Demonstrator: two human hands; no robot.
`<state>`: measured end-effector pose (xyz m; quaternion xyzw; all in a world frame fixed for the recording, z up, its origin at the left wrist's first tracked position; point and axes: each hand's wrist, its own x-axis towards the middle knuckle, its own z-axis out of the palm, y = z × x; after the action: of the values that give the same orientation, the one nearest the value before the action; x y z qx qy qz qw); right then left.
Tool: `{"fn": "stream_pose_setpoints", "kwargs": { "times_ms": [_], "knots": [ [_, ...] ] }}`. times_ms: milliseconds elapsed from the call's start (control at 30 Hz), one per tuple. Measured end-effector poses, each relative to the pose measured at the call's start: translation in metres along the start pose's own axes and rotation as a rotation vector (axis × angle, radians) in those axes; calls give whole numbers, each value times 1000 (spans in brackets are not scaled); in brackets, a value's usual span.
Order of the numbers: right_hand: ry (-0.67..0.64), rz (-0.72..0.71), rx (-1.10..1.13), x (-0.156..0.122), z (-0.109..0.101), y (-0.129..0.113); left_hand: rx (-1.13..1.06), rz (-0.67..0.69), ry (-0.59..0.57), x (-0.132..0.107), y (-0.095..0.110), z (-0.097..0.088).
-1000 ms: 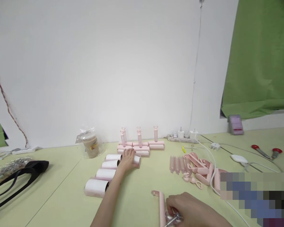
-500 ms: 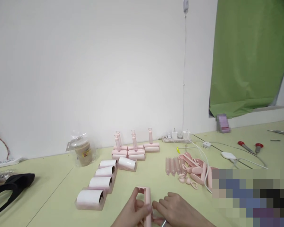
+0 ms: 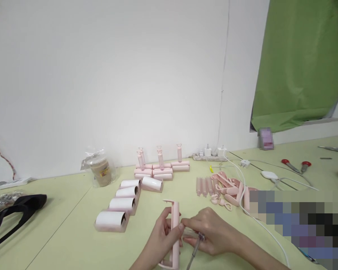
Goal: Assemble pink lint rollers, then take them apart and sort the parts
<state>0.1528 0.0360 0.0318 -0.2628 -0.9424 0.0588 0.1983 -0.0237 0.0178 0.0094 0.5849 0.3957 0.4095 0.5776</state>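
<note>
My left hand (image 3: 161,236) is closed round a long pink plastic bracket (image 3: 174,225) held upright near the front of the yellow-green table (image 3: 73,240). My right hand (image 3: 211,230) pinches a small part against the bracket's side, and a metal rod or tool (image 3: 194,251) pokes out below its fingers. Several white rolls in pink holders (image 3: 121,204) lie in a row just left of my hands.
Finished pink rollers with upright handles (image 3: 160,168) stand by the wall. A pile of pink handles and tubes (image 3: 222,189) lies at the right, beside a white cable (image 3: 259,221) and power strip (image 3: 211,155). A bagged cup (image 3: 100,170) and black strap (image 3: 19,208) sit left. Red-handled scissors (image 3: 295,165) lie far right.
My left hand left the rolls by the wall and came back to grip the pink bracket. The bracket was lifted upright, and my right hand now presses on its side.
</note>
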Motion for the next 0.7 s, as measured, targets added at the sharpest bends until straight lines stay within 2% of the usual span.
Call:
{"fn": "stream_pose_setpoints", "kwargs": {
  "times_ms": [100,200,300,433,533,600,667,700],
  "knots": [
    [-29,-12,75,0,-17,-8,10,-21,-3,-12,17,5],
    [-107,-20,203,3,-24,-7,-24,-6,39,-18,19,10],
    [-145,4,268,10,-17,-2,-19,6,106,-12,10,14],
    [-105,22,255,11,-4,2,-89,-152,117,-5,-2,13],
    [-236,78,383,-5,-9,19,-112,-189,199,-18,3,-10],
    [-306,230,503,-21,-20,42,-96,-161,282,-31,11,-36],
    [-73,499,507,-34,-32,67,-42,-144,378,-38,16,-60],
    [22,583,504,-37,-36,78,29,-122,412,-38,16,-68]
  ]
}}
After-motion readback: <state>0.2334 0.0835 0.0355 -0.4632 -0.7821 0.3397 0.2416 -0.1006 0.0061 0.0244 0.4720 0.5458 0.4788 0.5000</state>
